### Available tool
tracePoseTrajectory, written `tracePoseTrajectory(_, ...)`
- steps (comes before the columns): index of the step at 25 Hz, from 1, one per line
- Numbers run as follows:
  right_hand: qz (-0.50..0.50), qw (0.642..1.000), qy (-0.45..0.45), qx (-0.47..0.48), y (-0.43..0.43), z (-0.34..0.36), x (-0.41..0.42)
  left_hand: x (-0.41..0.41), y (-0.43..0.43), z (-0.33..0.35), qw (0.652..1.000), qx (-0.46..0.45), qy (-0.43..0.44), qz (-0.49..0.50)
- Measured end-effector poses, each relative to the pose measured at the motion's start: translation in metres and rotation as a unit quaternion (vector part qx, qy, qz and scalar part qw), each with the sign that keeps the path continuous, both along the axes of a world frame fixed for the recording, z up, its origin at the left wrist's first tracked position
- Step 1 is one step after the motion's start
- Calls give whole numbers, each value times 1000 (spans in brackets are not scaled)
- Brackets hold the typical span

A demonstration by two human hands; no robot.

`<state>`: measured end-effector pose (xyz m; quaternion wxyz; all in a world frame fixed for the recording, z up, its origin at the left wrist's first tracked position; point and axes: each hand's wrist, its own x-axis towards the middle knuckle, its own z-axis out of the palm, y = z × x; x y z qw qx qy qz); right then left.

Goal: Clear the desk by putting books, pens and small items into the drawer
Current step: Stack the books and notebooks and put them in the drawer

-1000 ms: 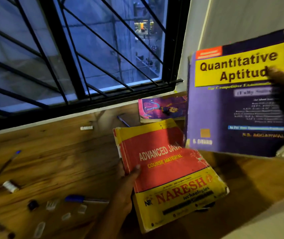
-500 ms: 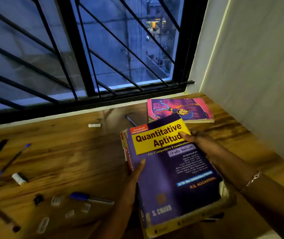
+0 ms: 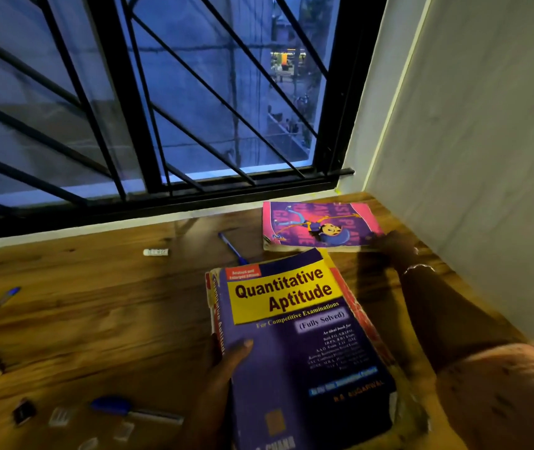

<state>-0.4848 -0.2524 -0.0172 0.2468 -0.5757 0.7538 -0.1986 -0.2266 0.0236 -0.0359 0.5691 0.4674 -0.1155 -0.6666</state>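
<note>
Now, both hands on books on the desk (image 3: 96, 303).
Left hand (image 3: 223, 381) grips the blue book (image 3: 291, 358), thumb on its cover; right hand (image 3: 387, 246) touches a corner of the pink book (image 3: 317, 227), fingers too blurred to tell.

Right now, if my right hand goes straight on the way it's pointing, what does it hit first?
The pink cartoon book. Your right hand looks to be at its near right corner, though the dim blur hides whether it touches.

Bottom of purple book (image 3: 294, 352) cut off by frame. Beneath it, red book (image 3: 353, 306) mostly hidden. Fingers of left hand (image 3: 223, 378) hidden under books. Blurred right hand (image 3: 389, 248) at pink book (image 3: 317, 227); hold unclear.
</note>
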Motion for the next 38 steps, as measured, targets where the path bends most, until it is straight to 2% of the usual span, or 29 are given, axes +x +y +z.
tracePoseTrajectory(2,12,999,-2,52,-12,-7,4,0,1,-2,1000,-14,-12,-4)
tracePoseTrajectory(5,41,997,13,68,-20,-2,14,-1,3,2,998,-27,-53,29)
tracePoseTrajectory(7,31,998,21,50,-19,2,21,-1,2,1,997,-34,-66,35)
tracePoseTrajectory(8,58,995,62,47,-13,3,22,-2,2,2,996,-42,-67,35)
tracePoseTrajectory(10,65,993,90,-29,-14,3,21,-1,0,3,997,-40,-56,41)
tracePoseTrajectory(12,91,988,-33,-117,-10,0,21,-1,3,3,998,-21,-40,34)
tracePoseTrajectory(13,49,979,-145,-132,-8,6,25,0,7,3,999,-18,-27,19)
tracePoseTrajectory(14,-7,959,-245,-141,-12,15,28,0,7,1,1000,-14,-2,3)
tracePoseTrajectory(15,-76,920,-357,-143,-10,27,31,0,9,2,1000,-8,6,-4)
tracePoseTrajectory(16,-116,890,-409,-164,-15,44,31,0,7,0,1000,-3,9,-8)
tracePoseTrajectory(17,-109,871,-437,-199,-15,63,28,-1,4,-1,1000,8,10,-8)
tracePoseTrajectory(21,-10,849,-455,-270,7,156,9,-2,3,4,1000,-4,21,-23)
tracePoseTrajectory(23,50,858,-457,-230,22,187,5,-4,13,11,997,-26,61,-36)
tracePoseTrajectory(25,92,886,-425,-159,43,201,13,-6,4,21,998,-19,48,-35)
tracePoseTrajectory(26,120,902,-397,-117,52,199,20,-8,-3,28,995,-41,55,-72)
tracePoseTrajectory(27,154,917,-361,-76,59,192,29,-4,-4,35,987,-108,84,-90)
tracePoseTrajectory(28,187,926,-325,-44,66,175,38,5,-2,22,982,-149,82,-80)
tracePoseTrajectory(29,217,935,-281,-18,70,157,49,8,-5,16,991,-118,36,-58)
tracePoseTrajectory(30,240,939,-245,5,71,136,56,12,-5,14,994,-61,-67,-55)
tracePoseTrajectory(31,253,940,-229,15,72,118,62,13,-5,2,998,8,-18,-55)
tracePoseTrajectory(34,253,933,-248,67,67,74,75,7,10,-6,994,-73,44,-65)
tracePoseTrajectory(38,253,925,-267,94,83,67,96,6,3,5,995,-64,-10,-76)
